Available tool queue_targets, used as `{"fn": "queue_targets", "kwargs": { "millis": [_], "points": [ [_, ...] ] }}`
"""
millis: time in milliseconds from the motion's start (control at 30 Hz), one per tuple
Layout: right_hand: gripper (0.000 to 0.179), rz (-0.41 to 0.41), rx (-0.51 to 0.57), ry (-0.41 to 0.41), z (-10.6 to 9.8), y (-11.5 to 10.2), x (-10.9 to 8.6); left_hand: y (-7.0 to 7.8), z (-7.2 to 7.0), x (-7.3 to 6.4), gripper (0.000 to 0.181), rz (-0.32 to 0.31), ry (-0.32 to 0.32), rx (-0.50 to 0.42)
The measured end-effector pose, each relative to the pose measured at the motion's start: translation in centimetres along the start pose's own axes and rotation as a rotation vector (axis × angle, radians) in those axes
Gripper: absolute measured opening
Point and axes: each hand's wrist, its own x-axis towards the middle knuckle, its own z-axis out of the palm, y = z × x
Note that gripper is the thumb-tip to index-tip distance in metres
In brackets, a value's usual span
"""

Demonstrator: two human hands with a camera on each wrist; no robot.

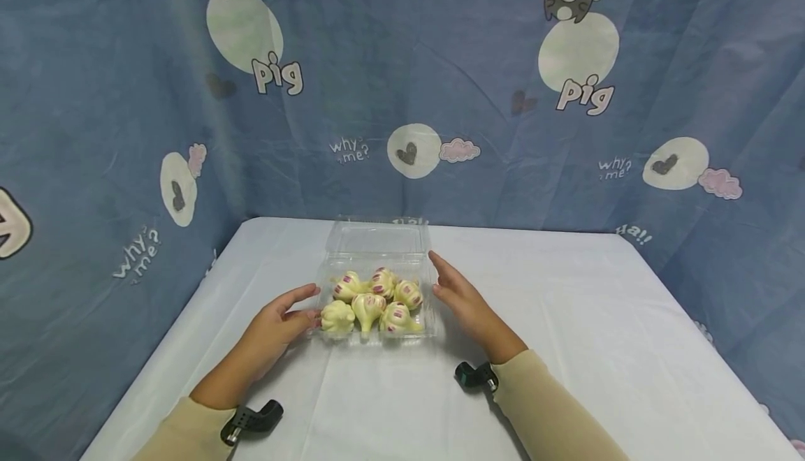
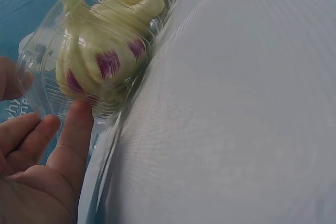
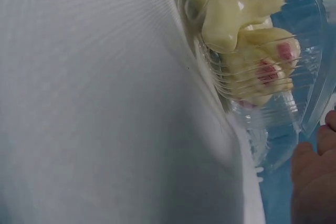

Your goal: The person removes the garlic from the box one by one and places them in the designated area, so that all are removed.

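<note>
A clear plastic clamshell box point(image 1: 430, 318) sits on the white table, its lid point(image 1: 377, 239) laid open toward the back. Several pale garlic bulbs point(image 1: 368, 307) with purple patches lie inside, stems pointing various ways. My left hand point(image 1: 273, 323) is at the box's left side; in the left wrist view its fingertips point(image 2: 80, 111) rest right at the ridged wall beside a bulb point(image 2: 102, 59). On the other side, my right hand point(image 1: 464, 299) is held with fingers extended, close along the right wall. The right wrist view catches only part of that hand point(image 3: 317, 177), near the box's corner.
White cloth covers the table point(image 1: 566, 321), which reaches to a blue curtain point(image 1: 490, 188) printed with pigs and hearts at the back and left. A black wrist camera point(image 1: 251, 419) juts from the left sleeve, another point(image 1: 476, 376) from the right.
</note>
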Motion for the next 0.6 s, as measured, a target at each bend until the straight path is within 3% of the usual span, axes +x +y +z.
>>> {"fn": "queue_targets", "kwargs": {
  "millis": [100,300,600],
  "points": [
    [0.066,-0.026,-0.046,0.006,0.3,-0.7,0.0,-0.1,0.0,0.1,0.059,0.004,0.002,-0.001],
    [0.061,-0.050,-0.275,0.023,1.0,-2.0,-0.4,-0.1,0.0,0.0,0.060,0.001,0.004,0.006],
    [0.068,-0.056,-0.587,-0.077,2.2,-3.0,-0.4,-0.3,0.0,0.0,0.060,0.016,0.000,-0.011]
  ]
}}
